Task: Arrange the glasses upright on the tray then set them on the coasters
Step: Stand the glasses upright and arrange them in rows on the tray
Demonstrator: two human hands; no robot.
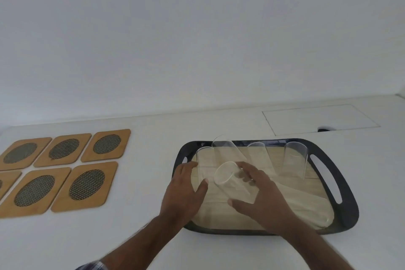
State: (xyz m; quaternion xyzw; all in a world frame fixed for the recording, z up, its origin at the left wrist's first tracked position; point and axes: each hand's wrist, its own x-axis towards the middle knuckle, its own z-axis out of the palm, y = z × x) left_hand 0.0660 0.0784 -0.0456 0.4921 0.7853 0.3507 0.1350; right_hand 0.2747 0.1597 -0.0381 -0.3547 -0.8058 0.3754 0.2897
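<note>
The dark tray (341, 182) sits on the white worktop (153, 182) to the right, its two slotted handles at either side and a pale wood-look floor inside. Clear glasses stand along its far edge: one at the far right (295, 160), one near the middle (258, 155), a taller-looking one leaning left of centre (225, 149), and one at the far left (202, 164). They are so transparent that I cannot tell their bases from their rims with any certainty. At the near right corner of the tray another glass (315, 215) seems to lie on its side, hard to make out.

My right hand (260, 197) has its fingers curled around a tilted glass (232, 182), thumb on the near side, its round mouth turned up and to the left, held over the left middle of the tray. My left hand (184, 190) rests spread and empty at the tray's left edge, fingertips just beside the far-left glass.

To the left, well apart from the tray, wooden coasters (87, 184) with dark woven oval centres lie in two rows, touching or nearly so.
</note>
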